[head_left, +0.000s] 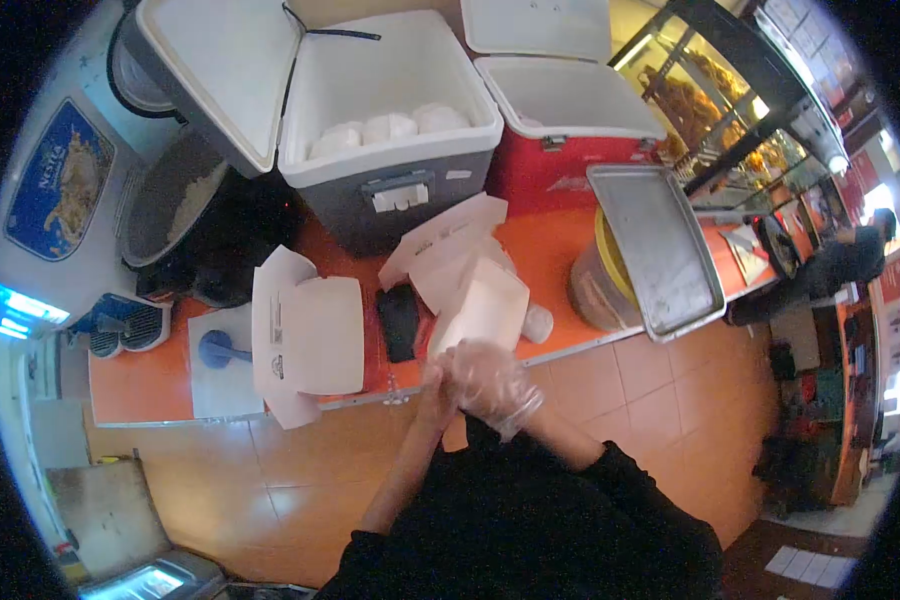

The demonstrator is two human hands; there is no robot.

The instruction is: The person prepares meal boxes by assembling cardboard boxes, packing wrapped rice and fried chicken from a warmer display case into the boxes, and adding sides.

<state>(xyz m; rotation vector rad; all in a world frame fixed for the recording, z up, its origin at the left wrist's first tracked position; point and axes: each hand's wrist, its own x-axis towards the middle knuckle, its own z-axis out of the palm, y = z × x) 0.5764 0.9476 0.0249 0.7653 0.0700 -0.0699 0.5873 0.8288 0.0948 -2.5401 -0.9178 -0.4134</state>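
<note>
In the head view, my right hand [488, 378], in a clear loose plastic glove, is in front of an open cardboard takeout box [485, 305]. Bare and right beside it, my left hand [436, 398] meets the glove near its fingers. Motion blurs both hands, so I cannot tell how their fingers are set or whether they touch the box. Another takeout box [317, 335] lies unfolded at the left. A black item [399, 322] sits between the two boxes, and a small white cup or roll [537, 323] is at the right.
A grey cooler [395, 165] with white bundles and a red cooler [570, 155] stand open behind. A metal tray [660, 255] leans over a bucket [600, 280]. At left are a rice pot [175, 200] and a blue ladle [220, 350]. Another person [830, 265] stands far right.
</note>
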